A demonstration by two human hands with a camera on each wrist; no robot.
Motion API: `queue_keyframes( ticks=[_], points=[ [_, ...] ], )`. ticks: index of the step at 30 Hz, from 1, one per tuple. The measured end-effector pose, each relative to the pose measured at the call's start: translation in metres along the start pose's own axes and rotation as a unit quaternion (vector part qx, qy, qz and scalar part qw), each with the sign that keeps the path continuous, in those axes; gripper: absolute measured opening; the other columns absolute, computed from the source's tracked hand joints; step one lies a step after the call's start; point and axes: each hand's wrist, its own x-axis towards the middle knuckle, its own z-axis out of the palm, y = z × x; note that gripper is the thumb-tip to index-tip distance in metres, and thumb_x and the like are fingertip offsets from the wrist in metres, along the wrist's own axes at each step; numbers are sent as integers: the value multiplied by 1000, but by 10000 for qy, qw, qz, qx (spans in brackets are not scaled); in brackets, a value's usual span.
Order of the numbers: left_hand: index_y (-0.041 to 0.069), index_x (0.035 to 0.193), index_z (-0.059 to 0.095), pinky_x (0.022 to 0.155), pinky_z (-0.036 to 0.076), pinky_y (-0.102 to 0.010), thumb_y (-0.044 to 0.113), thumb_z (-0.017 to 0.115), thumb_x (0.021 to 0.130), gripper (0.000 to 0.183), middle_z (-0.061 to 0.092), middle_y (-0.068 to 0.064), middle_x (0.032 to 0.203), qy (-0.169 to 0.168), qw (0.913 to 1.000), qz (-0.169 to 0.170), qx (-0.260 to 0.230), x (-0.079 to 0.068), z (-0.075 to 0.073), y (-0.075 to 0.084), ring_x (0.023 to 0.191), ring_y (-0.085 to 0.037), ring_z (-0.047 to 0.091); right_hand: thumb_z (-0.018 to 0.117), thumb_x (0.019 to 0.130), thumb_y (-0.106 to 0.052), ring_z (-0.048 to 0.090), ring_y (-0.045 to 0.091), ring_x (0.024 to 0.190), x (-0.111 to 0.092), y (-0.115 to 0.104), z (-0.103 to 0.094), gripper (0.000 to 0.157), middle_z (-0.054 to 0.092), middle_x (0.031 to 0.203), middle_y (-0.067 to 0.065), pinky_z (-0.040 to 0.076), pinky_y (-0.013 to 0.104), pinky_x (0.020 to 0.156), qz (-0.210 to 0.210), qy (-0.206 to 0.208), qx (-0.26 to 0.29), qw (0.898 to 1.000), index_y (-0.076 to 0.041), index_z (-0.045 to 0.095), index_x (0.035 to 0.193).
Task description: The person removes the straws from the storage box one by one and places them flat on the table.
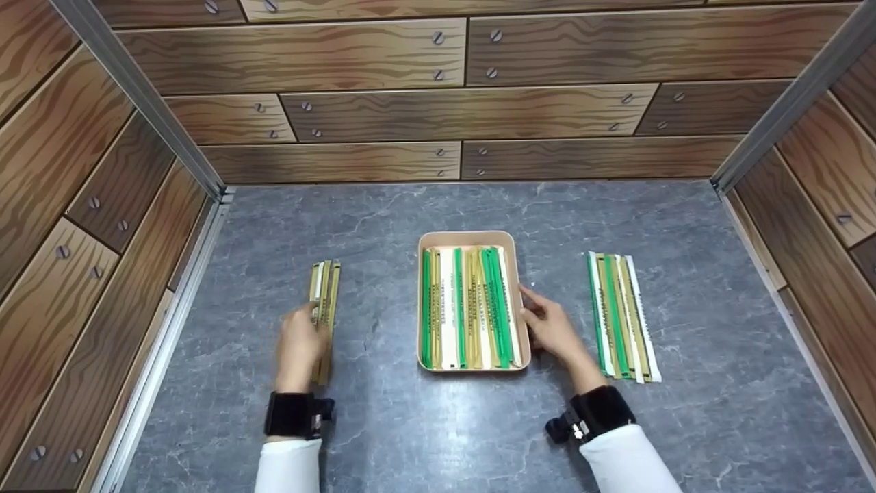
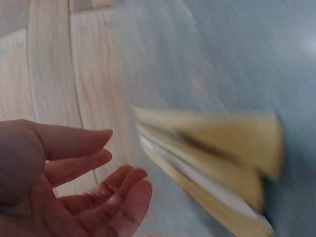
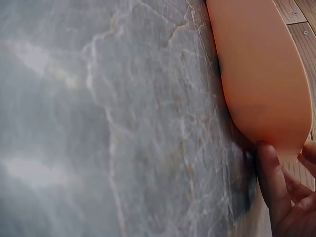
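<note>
My left hand [image 1: 301,342] is over a small row of long, slim stick packets [image 1: 330,287], gold with a white one among them. The left wrist view shows the left hand [image 2: 84,182] with loosely bent fingers, apart from the blurred packets [image 2: 212,158]. In the middle stands a shallow tan tray [image 1: 465,239] filled with green, gold and white stick packets [image 1: 448,308] lying side by side. My right hand [image 1: 551,329] holds the tray's right side. In the right wrist view, its fingers [image 3: 270,173] touch the tray's orange-looking outer wall [image 3: 266,84].
Another row of green, gold and white stick packets [image 1: 621,315] lies to the right of the tray. Everything rests on a grey marbled tabletop [image 1: 383,212]. Wood-patterned walls [image 1: 383,113] enclose it at the back and both sides.
</note>
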Motion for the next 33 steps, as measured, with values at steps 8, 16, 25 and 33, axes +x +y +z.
queue_keyframes(
  ticks=[8, 16, 25, 33],
  points=[
    [-7, 127, 59, 89, 51, -52, -8, 64, 81, 46, 58, -31, 117, -167, 9892, 1421, -309, -16, 31, 67, 104, -43, 59, 57, 98, -3, 66, 30, 82, 1, -2, 1, 50, 64, 109, 27, 56, 38, 48, 473, 62, -30, 9989, -9, 47, 146],
    [-5, 126, 61, 74, 57, -38, -2, 67, 86, 40, 63, -24, 115, -975, 9723, 2116, -203, -35, 75, 125, 93, -34, 65, 58, 97, -3, 66, 28, 77, 1, -1, 1, 50, 66, 106, 26, 55, 39, 45, 418, 90, -62, 9991, -10, 48, 146],
    [-4, 124, 63, 73, 58, -36, -3, 66, 85, 39, 64, -24, 115, -1321, 9711, 1959, 343, -31, 109, 142, 94, -35, 67, 58, 97, -3, 66, 26, 73, 1, -3, 1, 49, 66, 103, 26, 55, 38, 46, 439, 112, 48, 9990, -9, 48, 145],
    [-2, 110, 69, 56, 56, -29, -10, 63, 82, 29, 67, -21, 94, -1519, 9690, 1726, 900, -28, 129, 143, 72, -28, 66, 57, 97, -3, 66, 26, 72, 2, -3, 2, 50, 66, 106, 27, 56, 40, 46, 568, 120, 129, 9982, -10, 48, 146]
  ],
)
